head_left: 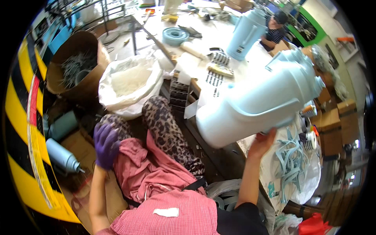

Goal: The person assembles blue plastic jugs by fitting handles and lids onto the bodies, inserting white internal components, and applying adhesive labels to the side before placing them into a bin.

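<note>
Brown drum [72, 94] with thin scraps [76, 66], open white bag [117, 102], striped panel [17, 139], cardboard boxes [331, 119], 1 red bag [314, 226].

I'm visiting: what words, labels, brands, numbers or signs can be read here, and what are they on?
Nothing is legible enough to quote.
Black-and-white sticker sheets: print too small to read.
Standing jug: dark label, too blurred to read.
Raised jug in the right hand: no lettering visible.
White patch on the pink apron: no lettering visible.
Yellow-and-black striped panel: stripes; no readable words.

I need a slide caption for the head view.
Right hand holding a tilted pale-blue flask; purple-gloved left hand beside the left knee.
</note>
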The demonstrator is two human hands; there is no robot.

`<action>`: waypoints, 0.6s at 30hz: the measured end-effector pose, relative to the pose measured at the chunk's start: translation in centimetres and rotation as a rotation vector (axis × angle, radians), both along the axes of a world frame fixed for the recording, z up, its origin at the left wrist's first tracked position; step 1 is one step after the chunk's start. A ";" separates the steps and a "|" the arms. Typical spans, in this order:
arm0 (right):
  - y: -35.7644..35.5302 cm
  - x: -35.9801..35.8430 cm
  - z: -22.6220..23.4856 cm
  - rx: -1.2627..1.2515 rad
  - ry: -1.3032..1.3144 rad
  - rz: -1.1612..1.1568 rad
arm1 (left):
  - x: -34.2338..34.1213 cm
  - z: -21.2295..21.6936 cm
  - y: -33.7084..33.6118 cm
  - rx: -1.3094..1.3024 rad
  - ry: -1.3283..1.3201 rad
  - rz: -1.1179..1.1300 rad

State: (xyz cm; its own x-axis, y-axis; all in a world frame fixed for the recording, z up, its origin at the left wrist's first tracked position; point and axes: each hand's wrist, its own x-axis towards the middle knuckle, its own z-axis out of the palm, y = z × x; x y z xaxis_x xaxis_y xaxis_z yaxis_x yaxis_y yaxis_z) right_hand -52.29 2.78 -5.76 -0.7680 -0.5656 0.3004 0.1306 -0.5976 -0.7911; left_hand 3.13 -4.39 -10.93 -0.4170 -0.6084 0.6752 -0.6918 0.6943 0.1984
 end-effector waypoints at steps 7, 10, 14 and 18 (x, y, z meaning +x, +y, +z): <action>0.2 -11.5 -1.0 0.327 0.428 -0.664 | 2.0 -5.4 4.1 0.373 0.536 0.270; -7.3 -15.5 -3.1 0.223 0.362 -0.599 | 2.0 -5.2 2.8 0.327 0.469 0.295; -17.8 -20.8 -4.1 0.285 0.502 -0.636 | 0.7 -2.3 -1.4 0.285 0.314 0.282; -24.2 -19.3 -2.3 0.462 0.798 -0.983 | -2.2 1.5 -5.8 0.220 0.117 0.116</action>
